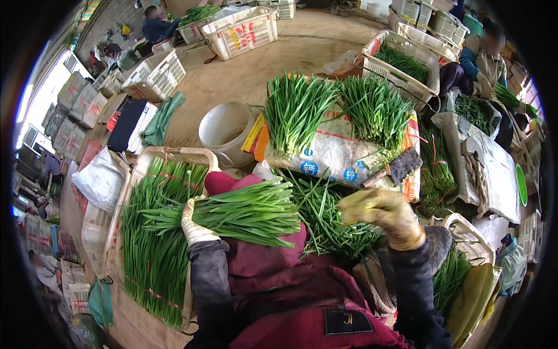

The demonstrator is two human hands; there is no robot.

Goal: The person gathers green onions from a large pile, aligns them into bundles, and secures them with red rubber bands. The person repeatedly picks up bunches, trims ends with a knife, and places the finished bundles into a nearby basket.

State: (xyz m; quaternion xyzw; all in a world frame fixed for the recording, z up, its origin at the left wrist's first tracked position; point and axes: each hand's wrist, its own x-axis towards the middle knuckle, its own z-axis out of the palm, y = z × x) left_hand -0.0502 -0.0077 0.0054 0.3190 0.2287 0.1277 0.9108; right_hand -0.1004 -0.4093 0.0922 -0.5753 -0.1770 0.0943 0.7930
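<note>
My left hand (196,220), in a pale glove, is closed around a bundle of long green leaves, perhaps garlic chives (253,213), lying sideways over my lap with its cut ends to the right. My right hand (379,211), in a yellowed glove, is blurred and raised over loose green leaves (329,213); whether it holds anything cannot be made out. Just beyond it a broad-bladed cleaver (405,165) with a wooden handle rests on a sack-covered surface (327,152). Two upright bunches of leaves (298,113) (377,109) stand on that surface.
At left a plastic crate (174,151) holds tied green bundles. A white bucket (226,131) stands beyond it. At right are another crate (473,231), tied bundles (436,170) and a covered board (492,161). A person (484,65) sits at the upper right, another (159,28) at the upper left.
</note>
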